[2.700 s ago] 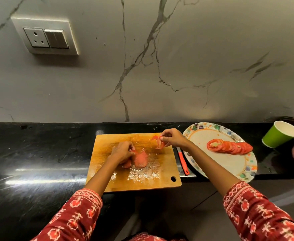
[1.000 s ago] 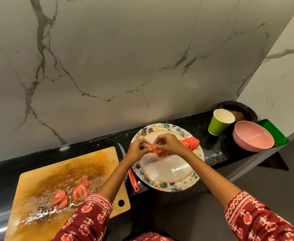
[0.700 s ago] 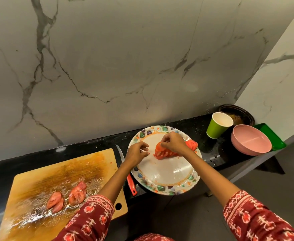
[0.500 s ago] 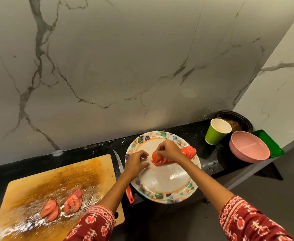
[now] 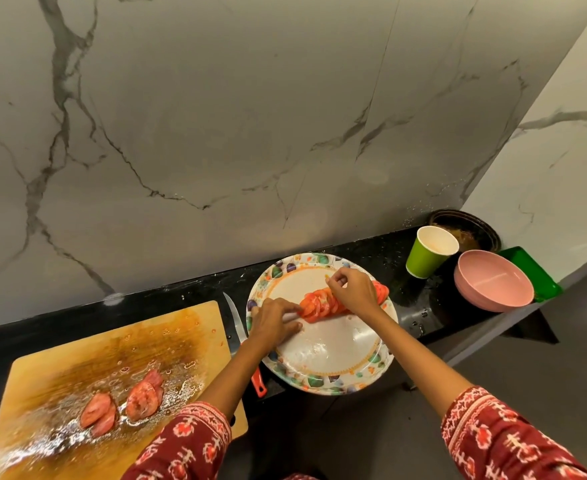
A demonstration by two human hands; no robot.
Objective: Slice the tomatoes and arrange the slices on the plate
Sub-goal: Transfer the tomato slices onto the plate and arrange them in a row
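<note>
Left hand (image 5: 274, 322) dropped onto plate (image 5: 323, 372), fingers flat beside slice row (image 5: 318, 304); right hand (image 5: 352, 289) curled over row, grip unclear.

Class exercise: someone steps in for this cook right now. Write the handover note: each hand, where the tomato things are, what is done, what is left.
Left hand: over the plate, fingertips at the near end of the slice row; grip unclear.
Right hand: over the middle of the row, fingers curled; whether it pinches a slice is hidden.
Knife: on the counter between the cutting board and the plate, nobody holding it.
Done: an overlapping row of slices lies on the plate.
Left: several cut tomato pieces on the wet board need moving to the plate.
</note>
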